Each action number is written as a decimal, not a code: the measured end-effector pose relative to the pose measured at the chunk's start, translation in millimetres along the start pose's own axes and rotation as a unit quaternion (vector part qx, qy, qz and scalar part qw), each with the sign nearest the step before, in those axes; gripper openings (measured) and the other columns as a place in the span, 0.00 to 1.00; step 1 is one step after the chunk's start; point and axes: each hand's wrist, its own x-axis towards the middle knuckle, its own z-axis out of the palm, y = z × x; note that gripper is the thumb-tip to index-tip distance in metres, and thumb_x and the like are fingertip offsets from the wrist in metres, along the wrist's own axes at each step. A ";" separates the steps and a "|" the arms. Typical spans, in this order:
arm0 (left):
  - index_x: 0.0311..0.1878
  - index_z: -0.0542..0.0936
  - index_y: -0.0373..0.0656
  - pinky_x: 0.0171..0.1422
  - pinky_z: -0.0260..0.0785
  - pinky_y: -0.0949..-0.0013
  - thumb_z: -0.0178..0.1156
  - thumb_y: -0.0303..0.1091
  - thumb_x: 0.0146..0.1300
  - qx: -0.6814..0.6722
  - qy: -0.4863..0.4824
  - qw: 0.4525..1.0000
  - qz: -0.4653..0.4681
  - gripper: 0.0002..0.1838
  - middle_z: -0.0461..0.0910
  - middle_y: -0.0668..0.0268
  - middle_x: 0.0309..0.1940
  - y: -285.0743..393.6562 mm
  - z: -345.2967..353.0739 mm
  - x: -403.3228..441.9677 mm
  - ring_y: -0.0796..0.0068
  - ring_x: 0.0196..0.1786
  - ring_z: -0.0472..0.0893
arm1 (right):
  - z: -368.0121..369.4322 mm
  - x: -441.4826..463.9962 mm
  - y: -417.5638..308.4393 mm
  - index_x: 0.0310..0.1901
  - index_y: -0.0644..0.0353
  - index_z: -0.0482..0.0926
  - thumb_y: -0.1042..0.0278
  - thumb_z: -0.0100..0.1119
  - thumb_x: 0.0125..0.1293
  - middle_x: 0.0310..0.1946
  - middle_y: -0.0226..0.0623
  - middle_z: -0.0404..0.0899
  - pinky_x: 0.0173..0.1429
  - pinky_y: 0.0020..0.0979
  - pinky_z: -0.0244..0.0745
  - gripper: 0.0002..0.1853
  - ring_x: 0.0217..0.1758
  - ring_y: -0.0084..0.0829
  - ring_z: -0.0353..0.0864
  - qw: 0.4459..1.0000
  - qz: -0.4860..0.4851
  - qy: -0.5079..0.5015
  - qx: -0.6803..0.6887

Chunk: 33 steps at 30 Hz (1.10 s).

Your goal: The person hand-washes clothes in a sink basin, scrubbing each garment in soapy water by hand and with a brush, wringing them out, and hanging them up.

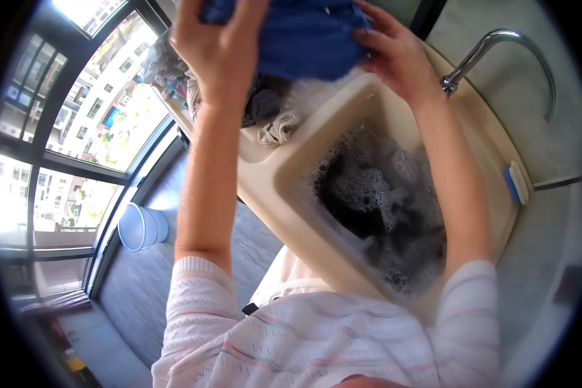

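Note:
A blue cloth [310,42] hangs stretched between my two hands at the top of the view, above the back end of the sink. My left hand [223,48] grips its left side; the fingertips run out of view at the top edge. At its right edge, the fingers of my right hand [398,58] are closed on the fabric. Below, the cream sink [304,216] holds dark, foamy water [375,194] with dark cloth partly under the suds. A crumpled light cloth [278,129] and a dark cloth [263,107] lie on the ledge left of the basin.
A chrome faucet [498,39] curves over the sink's right side. On the right rim rests a blue and white brush or sponge [517,183]. More piled laundry [168,61] sits at the back left. A light blue bucket [142,226] stands on the grey floor by the windows.

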 end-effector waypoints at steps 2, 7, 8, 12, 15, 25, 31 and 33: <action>0.39 0.75 0.34 0.40 0.67 0.77 0.61 0.27 0.47 -0.039 0.088 0.995 0.025 0.14 0.76 0.64 0.31 -11.1 -5.1 42.3 0.78 0.33 0.74 | 12.2 45.3 -8.5 0.58 0.58 0.64 0.71 0.58 0.57 0.47 0.36 0.72 0.42 0.27 0.74 0.26 0.44 0.24 0.74 0.999 -0.032 0.013 -0.031; 0.53 0.69 0.34 0.55 0.65 0.64 0.60 0.59 0.48 0.418 0.144 0.894 -0.071 0.39 0.77 0.50 0.41 -144.1 -72.4 83.0 0.56 0.47 0.75 | 5.7 74.6 32.2 0.53 0.62 0.69 0.69 0.56 0.57 0.44 0.33 0.74 0.36 0.23 0.73 0.21 0.41 0.22 0.76 0.941 -0.042 0.091 -0.324; 0.55 0.69 0.37 0.57 0.62 0.60 0.55 0.65 0.48 0.527 0.055 0.840 -0.120 0.41 0.75 0.47 0.43 -160.2 -85.9 69.6 0.54 0.50 0.74 | -5.2 54.2 51.8 0.51 0.61 0.71 0.68 0.57 0.57 0.45 0.32 0.75 0.36 0.23 0.73 0.19 0.38 0.20 0.75 0.946 -0.030 0.060 -0.316; 0.59 0.67 0.42 0.61 0.59 0.61 0.46 0.75 0.46 0.592 -0.055 0.791 -0.145 0.48 0.70 0.48 0.52 -218.0 -124.6 63.2 0.55 0.57 0.70 | -70.8 -91.6 83.7 0.50 0.58 0.73 0.66 0.58 0.57 0.41 0.29 0.76 0.37 0.24 0.72 0.18 0.40 0.20 0.75 0.928 0.247 0.030 -0.277; 0.58 0.69 0.42 0.58 0.62 0.65 0.52 0.70 0.44 0.497 -0.124 0.841 -0.174 0.45 0.73 0.54 0.51 -206.6 -133.6 83.8 0.62 0.54 0.73 | -154.5 -227.0 99.4 0.53 0.59 0.70 0.55 0.64 0.50 0.47 0.44 0.73 0.51 0.39 0.71 0.29 0.51 0.38 0.73 0.781 0.295 0.076 -0.545; 0.49 0.75 0.45 0.50 0.69 0.69 0.61 0.42 0.49 0.241 -0.606 0.747 -0.129 0.23 0.79 0.59 0.42 -77.9 89.0 -139.9 0.61 0.44 0.78 | -75.8 -327.8 158.2 0.52 0.62 0.71 0.67 0.62 0.42 0.52 0.50 0.69 0.55 0.41 0.67 0.30 0.56 0.48 0.67 0.593 0.550 0.069 -0.583; 0.52 0.72 0.42 0.51 0.66 0.64 0.65 0.43 0.44 0.132 -0.783 0.580 -0.181 0.30 0.76 0.51 0.40 -100.4 111.8 -297.5 0.59 0.47 0.75 | -163.0 -349.1 70.5 0.46 0.66 0.73 0.77 0.62 0.43 0.38 0.41 0.78 0.47 0.30 0.73 0.23 0.40 0.31 0.78 0.844 0.285 0.423 -0.168; 0.48 0.75 0.42 0.46 0.68 0.63 0.64 0.42 0.44 0.106 -0.744 0.578 -0.317 0.26 0.77 0.55 0.37 -148.2 132.3 -322.2 0.62 0.44 0.76 | -181.8 -359.4 103.1 0.51 0.64 0.69 0.74 0.63 0.44 0.45 0.43 0.75 0.51 0.29 0.71 0.28 0.45 0.33 0.75 0.758 0.263 0.492 -0.338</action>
